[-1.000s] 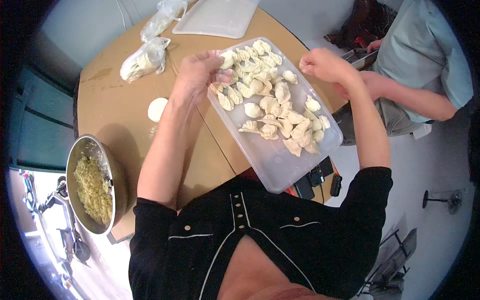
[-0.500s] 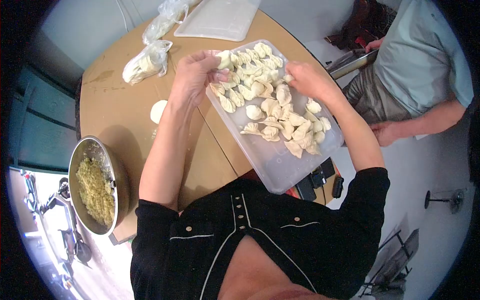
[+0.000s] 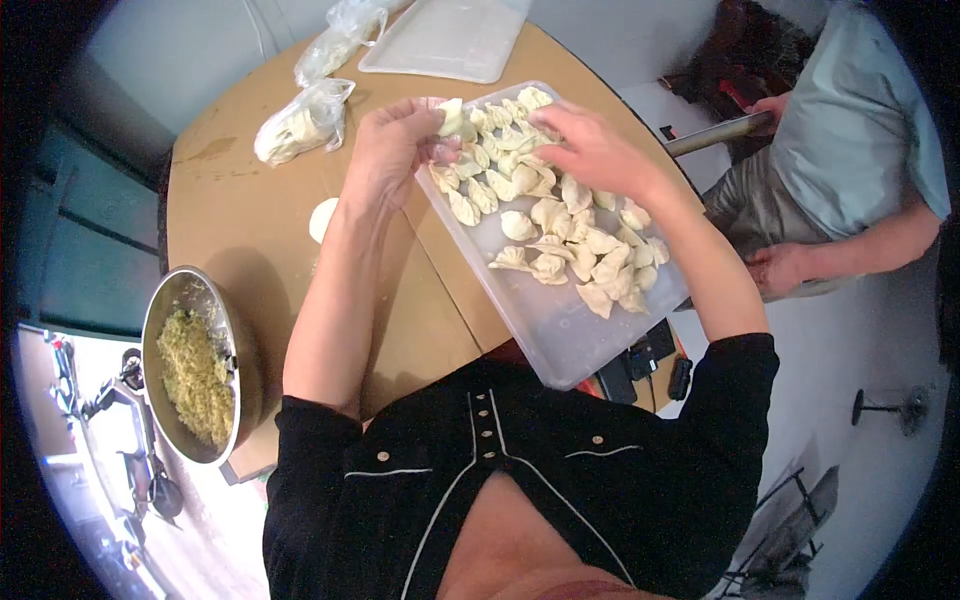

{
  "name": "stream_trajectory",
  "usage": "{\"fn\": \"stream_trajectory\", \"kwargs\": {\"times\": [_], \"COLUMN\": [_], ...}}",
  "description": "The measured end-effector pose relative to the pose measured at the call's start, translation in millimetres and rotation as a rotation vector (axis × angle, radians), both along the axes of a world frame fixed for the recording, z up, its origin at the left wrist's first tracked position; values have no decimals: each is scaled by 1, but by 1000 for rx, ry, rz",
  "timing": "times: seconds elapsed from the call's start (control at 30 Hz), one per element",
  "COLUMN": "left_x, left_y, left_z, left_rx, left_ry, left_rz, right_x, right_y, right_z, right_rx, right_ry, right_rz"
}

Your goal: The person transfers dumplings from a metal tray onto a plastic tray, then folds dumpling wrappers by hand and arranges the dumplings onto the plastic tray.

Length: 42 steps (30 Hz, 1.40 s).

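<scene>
My left hand [image 3: 392, 145] is closed in a pinch on a pale dumpling [image 3: 455, 119], held above the far left edge of a translucent plastic tray [image 3: 560, 345]. My right hand [image 3: 600, 152] hovers over the tray's far right side, thumb and fingers apart, with nothing visible between them. Pleated dumplings [image 3: 483, 195] lie in rows in the far part of the tray. Nearer to me, more dumplings [image 3: 600, 265] form a loose heap, partly overlapping. My right hand hides some of the dumplings beneath it.
A metal bowl of yellowish filling [image 3: 195, 375] stands at the table's left edge. A round dough wrapper [image 3: 322, 220] lies beside my left forearm. Farther back are plastic bags [image 3: 305, 122] and another tray [image 3: 445, 40]. A person [image 3: 850, 140] sits at right; black devices [image 3: 640, 360] lie near me.
My right hand has moved left and up from the tray's right edge, and its fingers have spread. The left hand still holds the dumpling. The view has shifted slightly.
</scene>
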<state>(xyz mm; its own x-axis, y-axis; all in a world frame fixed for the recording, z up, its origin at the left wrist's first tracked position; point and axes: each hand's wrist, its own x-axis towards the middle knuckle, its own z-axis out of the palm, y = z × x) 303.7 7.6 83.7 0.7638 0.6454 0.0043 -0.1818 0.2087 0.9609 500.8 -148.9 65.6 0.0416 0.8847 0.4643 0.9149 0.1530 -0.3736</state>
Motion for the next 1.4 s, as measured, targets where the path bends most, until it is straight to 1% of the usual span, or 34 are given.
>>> {"fn": "stream_trajectory", "kwargs": {"times": [0.03, 0.1, 0.13, 0.2, 0.33, 0.4, 0.53, 0.6, 0.73, 0.8, 0.83, 0.9, 0.93, 1.07, 1.13, 1.2, 1.23, 1.3, 1.33, 1.4], "left_x": [-1, -2, -1, -2, -1, -2, -2, -1, -3, -3, -3, -4, -4, -6, -7, -9, -10, -12, -13, -15], "left_y": [1, 4, 7, 9, 6, 7, 7, 7, 7, 8, 8, 9, 9, 13, 18, 20, 20, 19, 19, 19], "left_z": [1, 0, -2, -3, -2, -2, -3, -3, -1, -1, -2, -2, -1, -3, -5, -3, -2, 2, 3, 5], "left_rx": [9, 20, 30, 39, 23, 19, 23, 20, 7, 10, 7, 5, 6, 22, 21, 21, 23, 23, 24, 28], "left_ry": [14, 30, 29, 28, 4, 14, -13, -23, -24, -25, -25, -28, -26, -24, -32, -39, -39, -43, -45, -47], "left_rz": [-2, 1, -5, -10, 16, 20, 1, -2, 9, 11, 20, 30, 40, 64, 72, 78, 84, 85, 91, 95], "right_x": [-7, -15, -17, -19, -18, -14, -19, -24, -38, -44, -49, -61, -66, -78, -77, -72, -68, -58, -53, -42], "right_y": [3, 9, 10, 12, 9, 8, 2, -3, -20, -29, -36, -50, -56, -75, -77, -76, -73, -63, -56, -41], "right_z": [-4, -8, -8, -7, -9, -7, -2, 0, 8, 8, 11, 21, 23, 22, 24, 30, 31, 33, 31, 25], "right_rx": [-1, 3, 4, -185, -114, -165, -137, -231, -244, -119, -119, -204, -206, -305, -340, -445, -444, -299, -297, -41], "right_ry": [6, -164, -164, -119, -106, -82, -67, -14, -80, -79, -81, -59, -61, -52, -62, 2, 2, 34, 35, -71], "right_rz": [3, -8, -5, -55, -78, -20, 14, 15, 21, 122, 123, 163, 165, 226, 241, 312, 312, 132, 132, -139]}}
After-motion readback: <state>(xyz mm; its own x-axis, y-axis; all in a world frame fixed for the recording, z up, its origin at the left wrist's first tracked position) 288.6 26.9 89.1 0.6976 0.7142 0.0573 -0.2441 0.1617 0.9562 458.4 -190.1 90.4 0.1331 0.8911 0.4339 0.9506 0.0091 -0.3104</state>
